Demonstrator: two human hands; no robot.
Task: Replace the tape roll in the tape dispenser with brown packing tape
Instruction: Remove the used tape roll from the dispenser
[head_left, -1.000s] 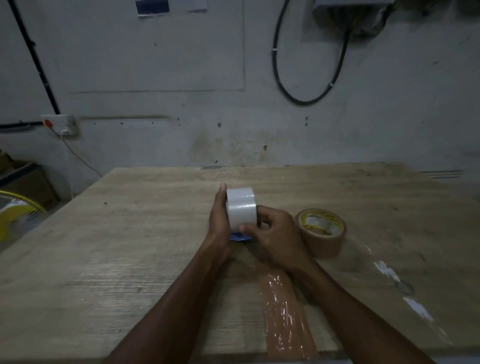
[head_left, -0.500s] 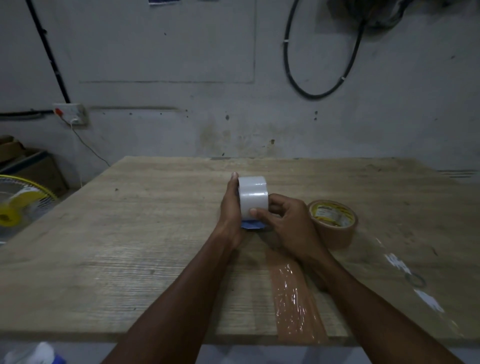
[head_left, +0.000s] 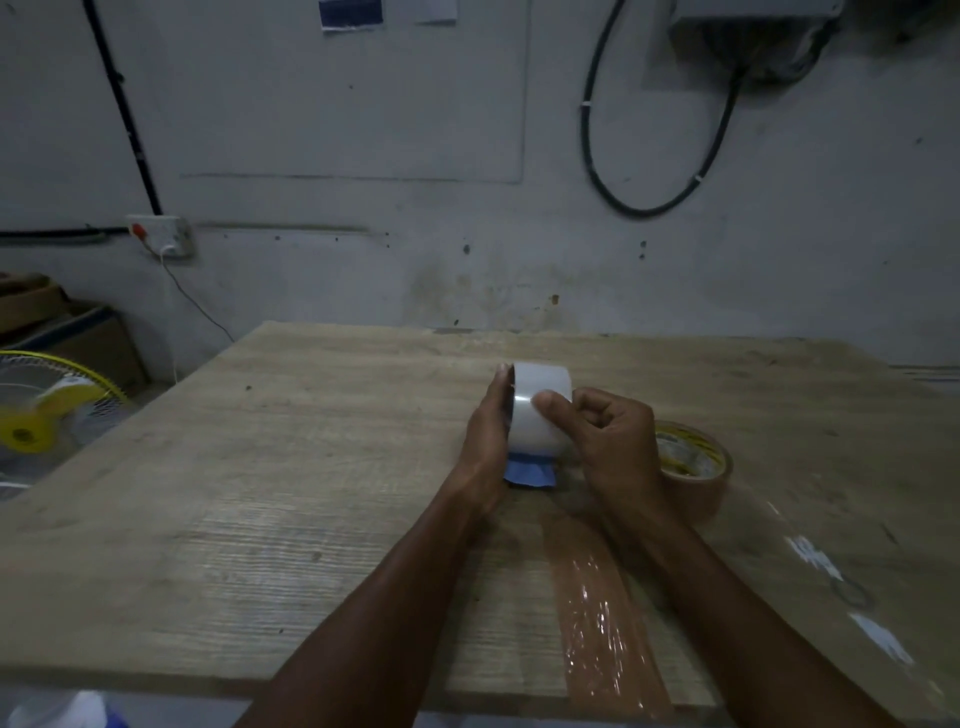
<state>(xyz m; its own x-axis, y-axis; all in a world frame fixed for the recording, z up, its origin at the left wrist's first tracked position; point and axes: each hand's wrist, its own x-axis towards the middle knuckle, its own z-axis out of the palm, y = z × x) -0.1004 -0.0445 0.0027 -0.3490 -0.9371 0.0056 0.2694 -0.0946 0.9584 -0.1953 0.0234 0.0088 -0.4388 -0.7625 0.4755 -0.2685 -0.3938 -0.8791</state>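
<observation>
Since half a second ago the right hand (head_left: 608, 447) has shifted on the white roll (head_left: 540, 410): its thumb now presses higher on the roll's curved face, fingers curled loosely behind, while the roll and dispenser (head_left: 530, 474) have hardly moved over the bench (head_left: 260, 493). The left hand (head_left: 485, 447) lies flat against the roll's left side, fingers pointing away from the person, so the roll is pinched between the two hands. The roll stands on edge, its axis running left to right between the palms, and only a blue piece of the dispenser shows just below it. How the roll sits on its hub cannot be seen. The brown roll (head_left: 693, 470) lies flat on the bench just right of the right hand, partly hidden behind its knuckles, hole facing up. That hand is plainly the nearer one to it. Judging from this, the white roll has yet to come off sideways along its axis before the brown roll, close at the right, can be picked up.
</observation>
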